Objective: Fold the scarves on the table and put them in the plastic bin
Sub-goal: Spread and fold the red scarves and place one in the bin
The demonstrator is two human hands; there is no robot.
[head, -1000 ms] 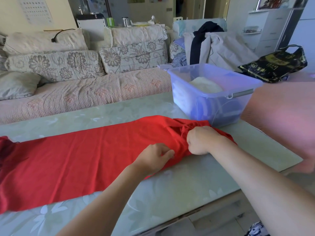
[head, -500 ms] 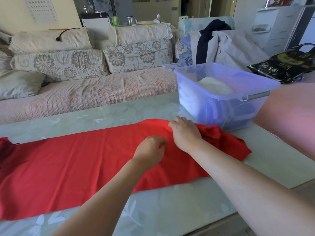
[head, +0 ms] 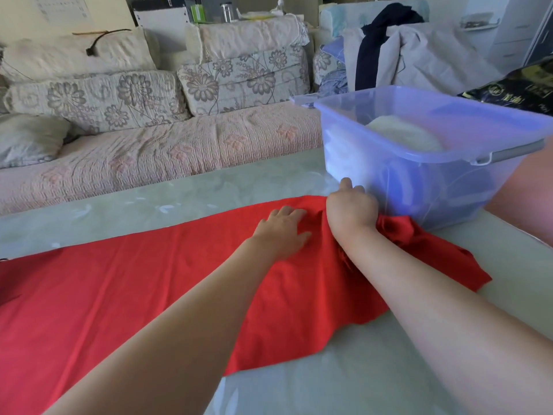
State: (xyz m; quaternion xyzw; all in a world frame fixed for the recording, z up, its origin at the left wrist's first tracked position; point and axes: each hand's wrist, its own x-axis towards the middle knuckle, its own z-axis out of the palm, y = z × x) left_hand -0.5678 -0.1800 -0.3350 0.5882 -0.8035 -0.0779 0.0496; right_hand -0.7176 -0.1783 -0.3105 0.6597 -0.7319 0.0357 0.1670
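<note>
Head view: left hand has flattened onto red scarf; right hand reached farther, grip unclear.

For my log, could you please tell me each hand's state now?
Left hand: open, flat on the scarf.
Right hand: gripping the scarf's far edge.

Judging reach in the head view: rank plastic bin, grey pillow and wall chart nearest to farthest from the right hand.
1. Plastic bin: right beside the right hand.
2. Grey pillow: far left, on the couch.
3. Wall chart: far back left.
</note>
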